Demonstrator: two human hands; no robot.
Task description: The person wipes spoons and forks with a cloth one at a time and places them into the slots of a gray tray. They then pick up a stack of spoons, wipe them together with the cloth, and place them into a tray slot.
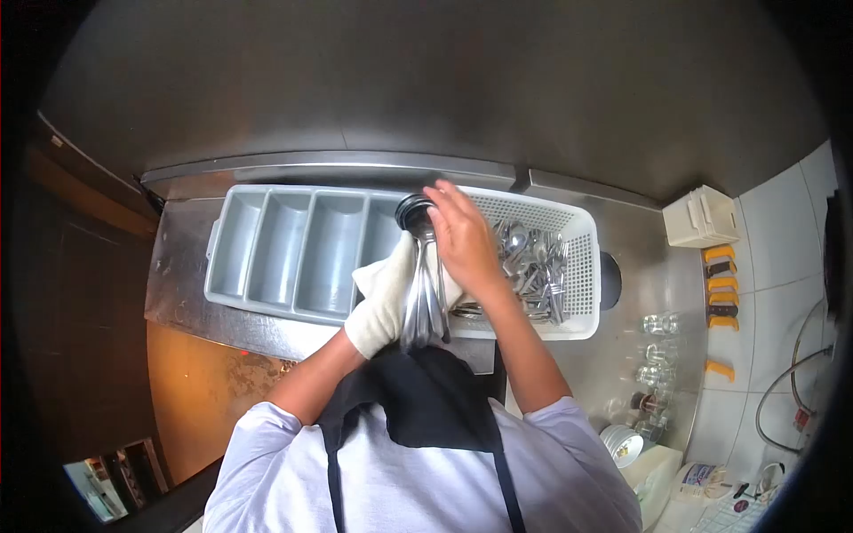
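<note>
A bunch of metal spoons (425,298) stands out in front of my chest, bowls (411,213) pointing away from me and handles toward me. Wrapped in a white cloth (384,289), my left hand (378,311) grips the bunch; its fingers are mostly hidden by the cloth. My right hand (466,244) lies along the right side of the spoon bowls, fingers stretched out and its thumb side against them. Below and right of it, a white perforated basket (582,266) holds loose forks and spoons (533,266). Left of the spoons is a grey cutlery tray (306,253) with several compartments.
A steel counter (635,284) runs under both containers, with a steel wall behind. On the right stand glasses (657,351), stacked white bowls (622,444) and a beige holder (700,218). Yellow-handled knives (721,284) are by the tiled wall.
</note>
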